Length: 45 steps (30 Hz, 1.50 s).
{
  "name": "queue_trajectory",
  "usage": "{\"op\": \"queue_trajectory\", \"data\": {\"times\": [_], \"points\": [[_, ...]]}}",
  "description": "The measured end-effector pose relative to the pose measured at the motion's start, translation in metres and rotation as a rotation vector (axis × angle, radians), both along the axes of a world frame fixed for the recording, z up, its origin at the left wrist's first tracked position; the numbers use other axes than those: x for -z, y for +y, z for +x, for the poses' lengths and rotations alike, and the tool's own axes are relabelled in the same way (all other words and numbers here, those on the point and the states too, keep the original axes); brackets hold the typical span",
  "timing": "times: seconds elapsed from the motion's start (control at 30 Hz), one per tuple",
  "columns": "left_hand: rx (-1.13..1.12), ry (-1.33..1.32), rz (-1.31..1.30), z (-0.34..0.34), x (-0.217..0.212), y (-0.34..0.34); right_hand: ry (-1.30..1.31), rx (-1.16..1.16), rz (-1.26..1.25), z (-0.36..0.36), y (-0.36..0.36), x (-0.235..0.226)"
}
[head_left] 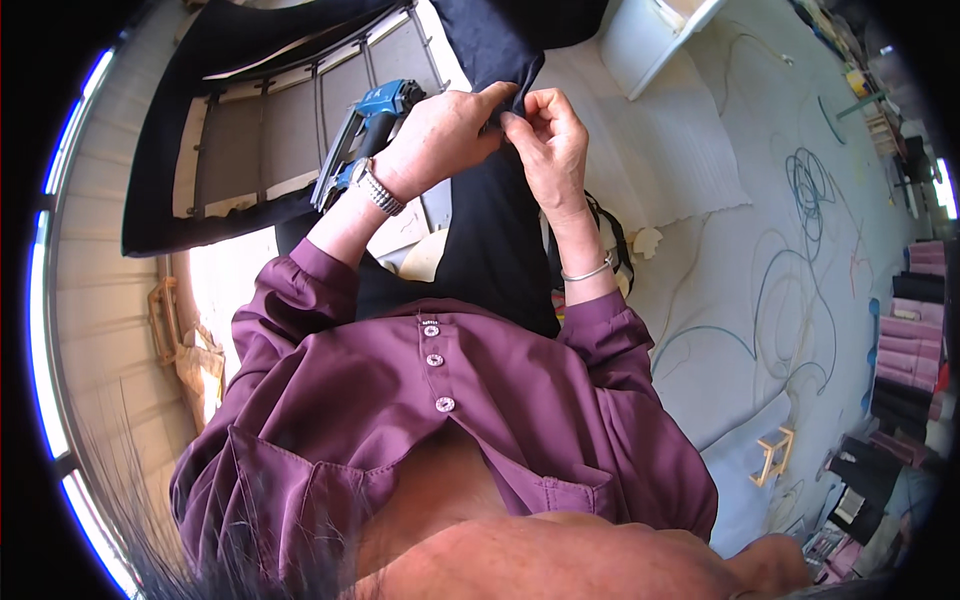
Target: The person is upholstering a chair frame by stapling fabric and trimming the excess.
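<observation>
Dark fabric [497, 50] hangs at the top middle, its lower edge bunched between my two hands. My left hand [437, 138], with a metal watch on the wrist, grips the fabric from the left. From the right, my right hand [549, 140] pinches the same edge between thumb and bent fingers; a bangle circles that wrist. Just left of my left hand a blue staple gun [372, 125] rests on a black-covered upholstery frame [268, 165]. Grey panels and dark straps show on the frame's underside. What lies inside the pinched fold is hidden.
A white box-like piece [655, 40] stands at the upper right beside a pale sheet [660, 150] on the floor. Coiled hoses [812, 190] trail over the floor to the right. Stacked pink and dark fabric [912, 320] lines the right edge; a small wooden frame [772, 456] lies lower right.
</observation>
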<state>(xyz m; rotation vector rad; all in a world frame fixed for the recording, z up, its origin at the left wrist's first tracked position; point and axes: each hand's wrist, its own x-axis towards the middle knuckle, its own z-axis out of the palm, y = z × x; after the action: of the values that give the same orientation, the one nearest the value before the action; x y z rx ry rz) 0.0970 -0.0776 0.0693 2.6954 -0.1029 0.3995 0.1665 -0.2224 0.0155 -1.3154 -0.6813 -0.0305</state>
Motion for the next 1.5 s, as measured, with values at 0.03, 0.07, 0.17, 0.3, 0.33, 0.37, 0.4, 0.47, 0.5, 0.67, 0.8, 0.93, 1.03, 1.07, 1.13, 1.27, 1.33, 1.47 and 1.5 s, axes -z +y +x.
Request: {"op": "queue_trajectory", "data": {"times": [0.03,0.07,0.17,0.3,0.33,0.37,0.4,0.47,0.5,0.67,0.8,0.93,1.03,1.07,1.13,1.27,1.33,1.47,1.5], "points": [[0.017,0.028,0.013,-0.002,-0.005,0.0,0.004,-0.033,0.02,-0.001,0.001,-0.001],[0.027,0.035,-0.004,-0.005,-0.009,0.0,0.007,-0.064,0.038,-0.002,0.001,-0.003],[0.051,0.061,-0.06,-0.013,-0.002,0.016,-0.001,-0.124,-0.04,-0.013,0.004,-0.015],[0.029,0.131,0.012,-0.021,-0.009,0.01,0.044,-0.122,-0.093,-0.02,-0.001,-0.003],[0.034,0.116,-0.002,-0.021,-0.005,0.01,0.069,-0.118,-0.032,-0.019,-0.002,0.005],[0.0,0.139,0.012,-0.02,-0.001,0.012,0.069,-0.118,-0.042,-0.015,-0.004,0.012],[-0.004,0.082,-0.005,-0.022,0.008,0.016,0.092,-0.095,-0.061,-0.018,-0.005,0.007],[-0.016,-0.005,-0.104,-0.029,0.003,0.016,0.164,-0.079,-0.121,-0.015,-0.011,0.017],[-0.014,-0.075,-0.13,-0.032,0.0,0.013,0.151,-0.084,-0.09,-0.014,-0.01,0.024],[0.074,-0.332,-0.025,-0.012,0.022,0.003,0.147,-0.055,-0.1,-0.014,-0.006,0.025],[0.051,-0.344,0.074,-0.007,0.032,0.0,0.047,-0.067,-0.15,-0.011,-0.012,0.014],[0.053,-0.353,0.084,-0.006,0.041,0.003,0.074,-0.214,-0.208,0.002,-0.023,-0.004],[0.067,-0.376,0.132,-0.007,0.038,0.002,0.16,-0.113,-0.162,0.022,-0.025,-0.004],[0.073,-0.392,0.174,-0.006,0.037,0.0,0.165,-0.095,-0.219,0.029,-0.026,-0.006],[0.094,-0.405,0.249,-0.005,0.036,0.001,0.153,-0.083,-0.339,0.035,-0.023,-0.015],[0.145,-0.416,0.372,-0.001,0.033,-0.002,0.157,-0.138,-0.423,0.041,-0.016,-0.025],[0.155,-0.415,0.387,0.001,0.035,-0.003,0.192,-0.146,-0.391,0.044,-0.014,-0.024],[0.149,-0.397,0.387,0.0,0.038,-0.001,0.249,-0.157,-0.298,0.042,-0.014,-0.015],[0.114,-0.385,0.335,-0.003,0.033,-0.001,0.257,-0.168,-0.299,0.041,-0.014,-0.014]]}}
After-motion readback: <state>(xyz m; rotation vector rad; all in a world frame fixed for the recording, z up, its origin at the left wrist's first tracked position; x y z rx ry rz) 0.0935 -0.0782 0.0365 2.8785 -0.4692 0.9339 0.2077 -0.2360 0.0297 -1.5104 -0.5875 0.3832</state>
